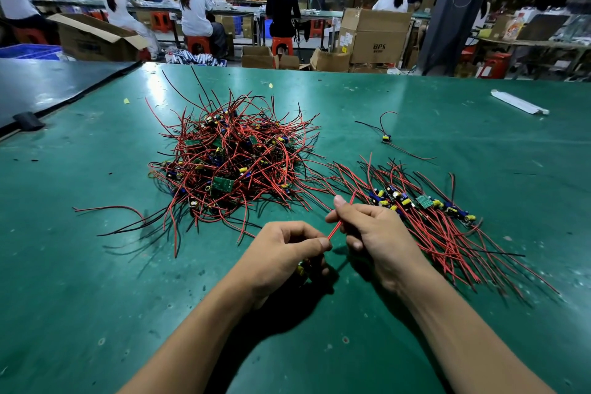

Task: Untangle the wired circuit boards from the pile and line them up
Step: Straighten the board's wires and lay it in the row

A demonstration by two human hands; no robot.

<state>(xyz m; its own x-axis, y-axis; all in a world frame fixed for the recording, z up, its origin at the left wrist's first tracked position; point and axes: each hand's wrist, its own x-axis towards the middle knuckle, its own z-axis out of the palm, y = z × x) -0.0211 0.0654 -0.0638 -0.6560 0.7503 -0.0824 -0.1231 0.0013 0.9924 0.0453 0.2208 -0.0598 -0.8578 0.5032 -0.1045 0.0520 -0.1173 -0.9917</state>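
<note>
A tangled pile (230, 160) of small circuit boards with red and black wires lies mid-table on the green mat. To its right, a row of lined-up boards (422, 201) rests with wires trailing toward me. My left hand (284, 253) is closed around a small board with a yellow part, mostly hidden under the fingers. My right hand (367, 230) pinches that board's red wire (339, 224) between thumb and fingers, and the wire runs taut between both hands. One lone wired board (386, 138) lies apart, farther back on the right.
A white strip (519, 102) lies at the far right of the green mat (96, 265). A dark mat (48, 83) adjoins on the left with a black block (28, 121) at its edge. Beyond the table, people sit among cardboard boxes (374, 35).
</note>
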